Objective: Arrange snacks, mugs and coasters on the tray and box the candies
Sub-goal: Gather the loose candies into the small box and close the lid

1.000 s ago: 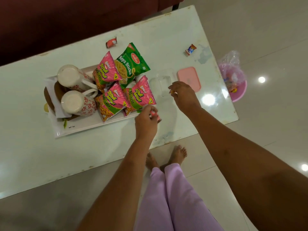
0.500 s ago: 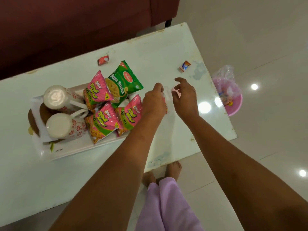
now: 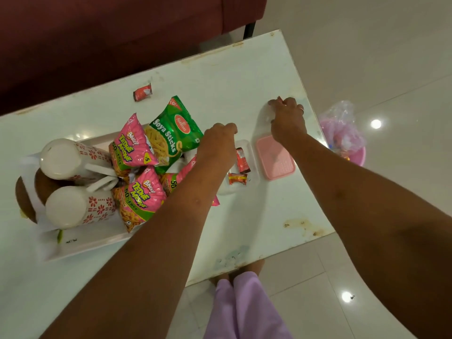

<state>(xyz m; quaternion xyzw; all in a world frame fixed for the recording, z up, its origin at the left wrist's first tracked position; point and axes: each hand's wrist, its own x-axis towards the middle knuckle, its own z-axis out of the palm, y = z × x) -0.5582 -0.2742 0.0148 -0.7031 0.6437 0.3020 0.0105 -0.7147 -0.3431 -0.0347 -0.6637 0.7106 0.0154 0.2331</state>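
Note:
A white tray (image 3: 73,248) holds two floral mugs (image 3: 66,206), brown coasters (image 3: 24,199), a green Soya Sticks packet (image 3: 173,133) and pink snack packets (image 3: 141,192). Right of it stands a clear candy box (image 3: 253,152) with two red candies (image 3: 242,160) inside. My left hand (image 3: 220,143) hovers knuckles-up over the box's left rim, fingertips hidden. My right hand (image 3: 287,118) reaches to the table's far right, fingers closed over a candy whose wrapper tip (image 3: 278,97) shows. Another red candy (image 3: 142,92) lies beyond the tray.
The box's pink lid (image 3: 276,157) lies flat beside the box, under my right wrist. A pink bin (image 3: 359,155) lined with a plastic bag stands on the floor off the table's right edge. A maroon sofa (image 3: 97,33) runs behind the table.
My left hand carried a red candy from the tray's front corner to the box, where it now lies. My right hand left the box and reached farther right, onto the candy there.

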